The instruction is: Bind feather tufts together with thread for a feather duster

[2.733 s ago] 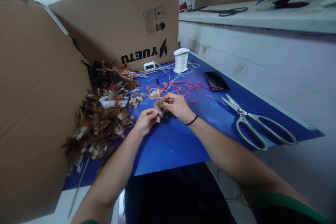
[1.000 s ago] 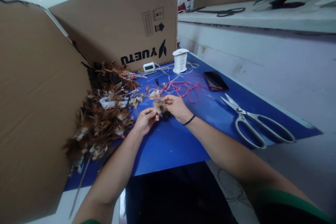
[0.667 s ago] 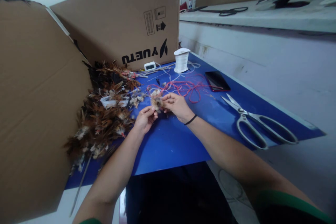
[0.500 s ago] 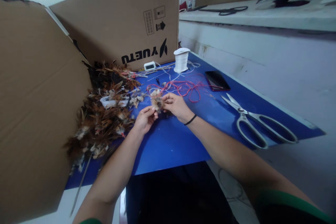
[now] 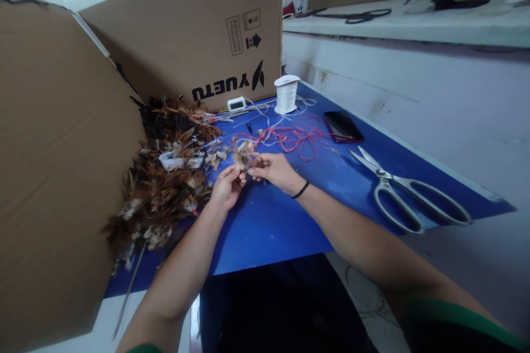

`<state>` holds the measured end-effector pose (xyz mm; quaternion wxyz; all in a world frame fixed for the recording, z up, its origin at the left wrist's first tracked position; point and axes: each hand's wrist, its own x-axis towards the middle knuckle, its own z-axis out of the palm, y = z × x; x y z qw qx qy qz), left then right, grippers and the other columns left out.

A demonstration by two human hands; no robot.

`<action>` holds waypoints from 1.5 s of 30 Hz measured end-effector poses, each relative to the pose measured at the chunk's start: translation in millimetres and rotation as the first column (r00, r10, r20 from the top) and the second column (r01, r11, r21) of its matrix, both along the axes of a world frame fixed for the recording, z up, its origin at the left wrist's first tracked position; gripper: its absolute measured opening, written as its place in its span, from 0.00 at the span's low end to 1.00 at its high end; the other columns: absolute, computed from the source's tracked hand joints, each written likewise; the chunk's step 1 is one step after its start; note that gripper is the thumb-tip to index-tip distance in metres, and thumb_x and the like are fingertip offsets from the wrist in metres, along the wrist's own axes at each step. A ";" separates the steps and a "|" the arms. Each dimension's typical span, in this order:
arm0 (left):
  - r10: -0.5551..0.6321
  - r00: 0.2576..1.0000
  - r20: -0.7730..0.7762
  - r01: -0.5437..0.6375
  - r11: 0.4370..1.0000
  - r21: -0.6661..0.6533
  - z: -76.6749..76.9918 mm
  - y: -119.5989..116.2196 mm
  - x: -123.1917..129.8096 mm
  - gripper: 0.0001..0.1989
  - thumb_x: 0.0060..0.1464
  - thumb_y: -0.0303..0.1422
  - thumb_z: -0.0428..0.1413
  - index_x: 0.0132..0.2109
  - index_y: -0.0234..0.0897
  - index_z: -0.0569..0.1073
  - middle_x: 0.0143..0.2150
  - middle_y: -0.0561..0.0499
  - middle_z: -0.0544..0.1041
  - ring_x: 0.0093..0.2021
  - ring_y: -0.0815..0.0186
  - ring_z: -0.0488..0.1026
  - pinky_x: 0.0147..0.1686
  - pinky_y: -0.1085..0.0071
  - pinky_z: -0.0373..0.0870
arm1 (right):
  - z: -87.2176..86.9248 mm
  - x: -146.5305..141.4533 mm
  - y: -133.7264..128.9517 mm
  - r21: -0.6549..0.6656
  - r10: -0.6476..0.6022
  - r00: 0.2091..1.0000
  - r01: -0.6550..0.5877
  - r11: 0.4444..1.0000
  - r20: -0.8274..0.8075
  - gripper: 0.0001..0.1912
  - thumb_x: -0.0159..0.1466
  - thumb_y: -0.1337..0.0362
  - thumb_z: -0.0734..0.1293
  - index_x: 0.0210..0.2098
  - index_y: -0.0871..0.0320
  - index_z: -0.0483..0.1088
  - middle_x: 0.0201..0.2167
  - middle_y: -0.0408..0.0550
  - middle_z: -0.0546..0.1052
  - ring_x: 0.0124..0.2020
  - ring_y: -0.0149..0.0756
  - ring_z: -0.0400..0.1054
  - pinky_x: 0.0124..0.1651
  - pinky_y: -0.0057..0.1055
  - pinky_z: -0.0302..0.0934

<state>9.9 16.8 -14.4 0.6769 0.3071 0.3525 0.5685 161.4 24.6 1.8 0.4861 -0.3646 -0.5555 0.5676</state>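
A small fluffy bunch of brown feathers is held over the blue table top. My left hand pinches it from below, fingers closed. Close beside it, my right hand has thumb and fingertips pressed together at the bunch's lower right side; I cannot make out what lies between them. Just behind the hands lies a loose tangle of pink string. To the left spreads a big heap of brown feathers, with a white looped band among them.
Large silver scissors lie with blades parted at the right. A dark phone, a white ribbon spool and a small white digital device sit farther back. Cardboard walls the back and left. A shelf runs along the right.
The feather bunch has shifted slightly left and turned upward in my left hand. My right hand has dropped a little, its fingertips now lower on the bunch.
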 end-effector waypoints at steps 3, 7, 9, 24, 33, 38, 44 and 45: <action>0.023 1.000 -0.013 -0.023 1.000 -0.014 0.6 0.4 0.4 0.06 0.43 0.27 0.63 0.29 0.33 0.71 0.19 0.56 0.67 0.20 0.76 0.66 0.23 0.81 0.65 | 4.8 1.7 -0.2 -0.016 -0.014 1.000 0.014 1.000 -0.014 0.12 0.44 0.64 0.73 0.23 0.60 0.68 0.17 0.39 0.70 0.19 0.25 0.64 0.23 0.24 0.60; 0.057 0.998 -0.021 -0.058 0.998 -0.036 2.8 0.4 0.8 0.06 0.42 0.26 0.63 0.29 0.32 0.71 0.19 0.56 0.68 0.20 0.77 0.66 0.22 0.81 0.64 | 11.6 4.2 -2.0 -0.051 -0.024 1.000 0.023 0.998 -0.016 0.09 0.44 0.67 0.72 0.22 0.60 0.67 0.15 0.38 0.70 0.17 0.23 0.62 0.22 0.22 0.58; 0.073 0.997 -0.008 -0.073 0.997 -0.035 4.2 0.4 0.9 0.06 0.42 0.25 0.62 0.29 0.32 0.71 0.20 0.56 0.68 0.20 0.77 0.66 0.22 0.82 0.64 | 12.8 5.6 -1.8 -0.082 -0.034 0.999 0.032 0.996 -0.034 0.08 0.44 0.68 0.71 0.22 0.60 0.67 0.15 0.38 0.70 0.16 0.22 0.62 0.21 0.22 0.58; 0.135 0.991 0.017 -0.134 0.989 -0.065 5.3 3.4 -3.3 0.05 0.45 0.25 0.60 0.30 0.32 0.71 0.27 0.53 0.74 0.20 0.79 0.66 0.20 0.83 0.63 | 16.8 16.1 1.4 -0.153 -0.033 0.982 0.004 0.988 -0.184 0.10 0.42 0.69 0.71 0.20 0.60 0.64 0.16 0.43 0.73 0.17 0.26 0.67 0.22 0.23 0.62; 0.110 0.994 -0.024 -0.112 0.974 -0.199 11.5 -3.4 2.9 0.05 0.47 0.24 0.59 0.32 0.34 0.70 0.29 0.54 0.76 0.21 0.75 0.70 0.17 0.82 0.64 | 16.2 17.7 2.9 -0.146 0.031 0.978 -0.063 0.987 -0.207 0.09 0.43 0.71 0.70 0.27 0.60 0.71 0.19 0.40 0.74 0.21 0.26 0.68 0.24 0.23 0.63; 0.050 0.998 0.025 -0.046 0.987 -0.154 9.6 -4.5 4.4 0.04 0.47 0.21 0.59 0.29 0.33 0.71 0.26 0.52 0.76 0.25 0.72 0.74 0.24 0.79 0.71 | 13.2 17.2 2.7 -0.182 0.100 0.982 -0.129 0.975 -0.160 0.07 0.44 0.70 0.69 0.25 0.62 0.73 0.19 0.44 0.75 0.21 0.27 0.68 0.25 0.24 0.64; 0.115 0.993 0.024 -0.112 0.987 -0.118 9.2 -0.4 2.1 0.04 0.48 0.21 0.57 0.28 0.32 0.73 0.28 0.50 0.77 0.28 0.72 0.75 0.34 0.75 0.73 | 14.2 19.4 2.1 -0.175 0.116 0.987 -0.135 0.975 -0.115 0.09 0.46 0.66 0.73 0.27 0.62 0.73 0.19 0.45 0.75 0.21 0.27 0.68 0.26 0.24 0.64; 0.137 0.990 0.024 -0.133 0.984 -0.119 9.7 0.6 1.6 0.05 0.48 0.21 0.57 0.28 0.32 0.73 0.29 0.49 0.77 0.28 0.72 0.75 0.34 0.75 0.73 | 14.9 20.2 2.0 -0.174 0.113 0.988 -0.130 0.976 -0.106 0.09 0.45 0.66 0.73 0.27 0.62 0.73 0.19 0.45 0.75 0.21 0.27 0.68 0.25 0.24 0.64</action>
